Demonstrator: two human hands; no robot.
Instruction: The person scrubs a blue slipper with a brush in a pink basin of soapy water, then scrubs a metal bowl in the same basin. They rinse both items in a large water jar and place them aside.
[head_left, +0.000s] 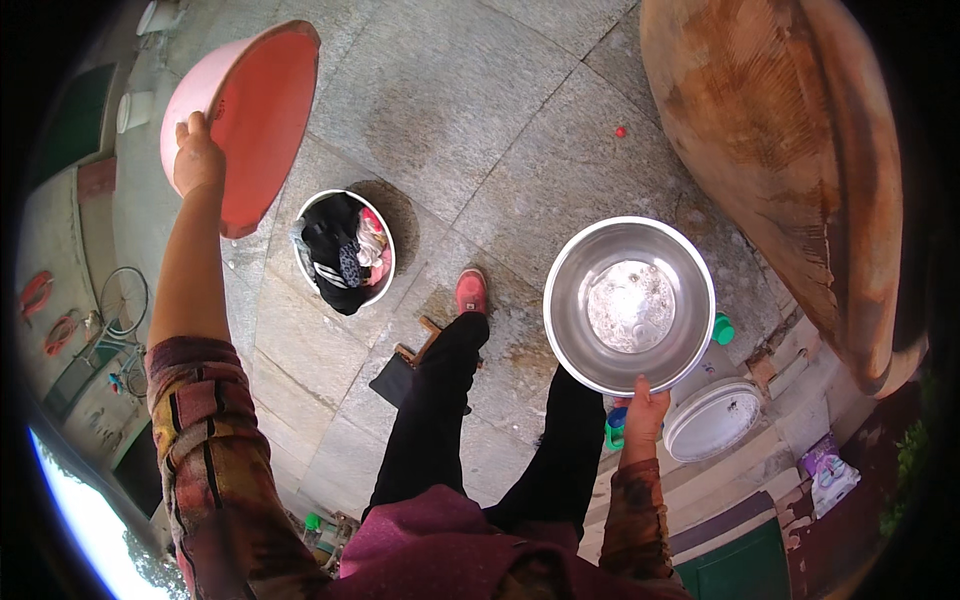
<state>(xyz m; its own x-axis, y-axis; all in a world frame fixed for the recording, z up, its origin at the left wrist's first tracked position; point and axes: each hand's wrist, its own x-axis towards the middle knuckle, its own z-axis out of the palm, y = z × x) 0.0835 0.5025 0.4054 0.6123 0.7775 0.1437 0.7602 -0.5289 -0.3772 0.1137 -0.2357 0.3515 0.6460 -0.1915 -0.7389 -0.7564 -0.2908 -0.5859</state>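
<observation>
My left hand (199, 156) grips a pink plastic basin (262, 124) by its side, fingers over the outer wall. The basin is tilted on edge so its reddish inside faces right. On the other side, my right hand (645, 412) holds a stainless steel basin (555, 304) by its near rim. Its opening faces up, and a little clear liquid with bubbles seems to lie on the bottom. Between the two, a white bucket (388, 289) filled with clothes (330, 225), black, white and pink, stands on the paving.
A small folding stool (394, 381) is behind my pink shoe (472, 291). A large brown curved object (757, 150) looms at the right. Near it are a white lid (712, 420), a purple-and-white bag (829, 476) and a red ball-like thing (620, 132). A bicycle (124, 322) stands far left.
</observation>
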